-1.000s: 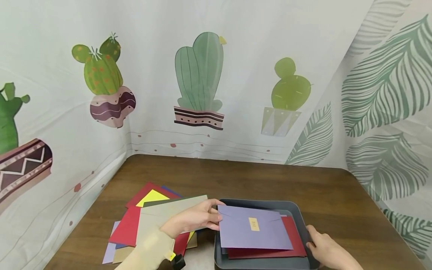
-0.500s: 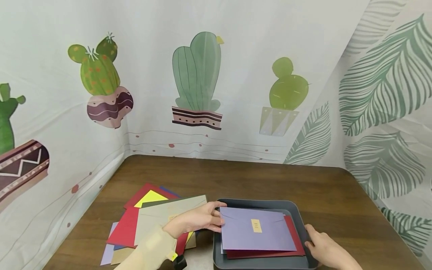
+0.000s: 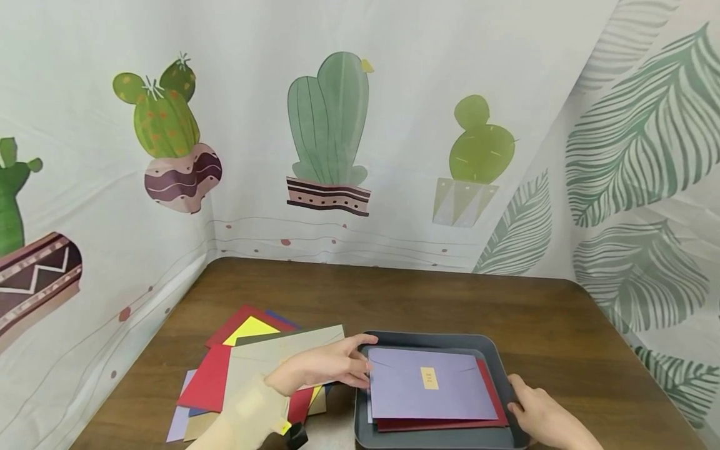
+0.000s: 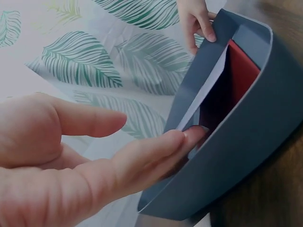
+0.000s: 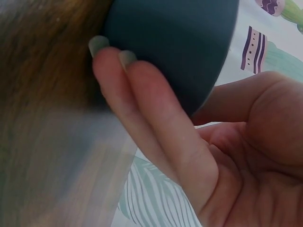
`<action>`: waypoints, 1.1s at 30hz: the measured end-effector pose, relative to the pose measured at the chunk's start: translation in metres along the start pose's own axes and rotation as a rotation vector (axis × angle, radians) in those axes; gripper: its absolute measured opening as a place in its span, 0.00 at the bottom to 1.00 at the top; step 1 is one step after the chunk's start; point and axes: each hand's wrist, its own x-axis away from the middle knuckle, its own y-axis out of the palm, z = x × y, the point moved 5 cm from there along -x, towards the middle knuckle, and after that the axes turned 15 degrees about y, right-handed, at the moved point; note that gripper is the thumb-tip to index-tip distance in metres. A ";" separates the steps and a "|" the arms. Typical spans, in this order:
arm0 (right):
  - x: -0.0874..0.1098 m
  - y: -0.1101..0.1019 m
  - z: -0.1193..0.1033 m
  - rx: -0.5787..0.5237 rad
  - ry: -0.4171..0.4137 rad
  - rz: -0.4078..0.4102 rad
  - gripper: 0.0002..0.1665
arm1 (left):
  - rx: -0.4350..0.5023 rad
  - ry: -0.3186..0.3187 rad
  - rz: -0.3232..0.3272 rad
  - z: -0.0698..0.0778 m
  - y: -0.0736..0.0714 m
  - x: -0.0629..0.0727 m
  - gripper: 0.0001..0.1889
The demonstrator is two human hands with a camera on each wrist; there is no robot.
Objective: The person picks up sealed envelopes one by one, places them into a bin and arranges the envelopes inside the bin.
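In the head view a purple envelope (image 3: pixel 402 390) with a small cream label (image 3: pixel 429 378) lies over a red envelope (image 3: pixel 444 425) inside a dark grey tray (image 3: pixel 427 339). My left hand (image 3: pixel 332 361) reaches over the tray's left rim. In the left wrist view its fingers (image 4: pixel 163 146) are extended, with fingertips at the purple envelope's edge, and the thumb stands apart. My right hand (image 3: pixel 537 406) grips the tray's right wall; the right wrist view shows the fingers (image 5: pixel 158 99) along the outside and the thumb on the rim's other side.
Left of the tray, several envelopes lie in a loose, overlapping pile: a pale grey one (image 3: pixel 259 359) on top, with red (image 3: pixel 210 378), yellow (image 3: pixel 253 328), blue, tan and purple ones showing. A brown wooden table (image 3: pixel 394 294) bears everything. Behind it hangs a cactus-printed curtain (image 3: pixel 405 125).
The purple envelope has sunk and shifted slightly right, now covering more of the red envelope. My left hand's fingers have straightened off its edge; my right hand keeps its grip on the tray.
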 end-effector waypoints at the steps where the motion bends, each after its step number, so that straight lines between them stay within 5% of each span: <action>1: 0.000 0.000 0.000 -0.010 0.006 -0.005 0.19 | 0.000 -0.002 -0.005 0.001 -0.001 0.001 0.34; 13: 0.002 -0.001 -0.002 0.069 -0.062 0.058 0.16 | -0.068 0.058 -0.041 0.011 -0.021 0.022 0.30; 20: 0.001 0.001 -0.001 0.085 -0.054 0.082 0.16 | -0.151 0.155 0.020 0.017 -0.060 0.041 0.25; 28: 0.001 0.001 -0.001 0.111 -0.066 0.087 0.16 | -0.739 0.134 0.196 0.010 -0.114 0.078 0.17; 33: 0.001 0.000 -0.002 0.123 -0.066 0.102 0.16 | -0.970 0.108 0.253 0.005 -0.132 0.095 0.14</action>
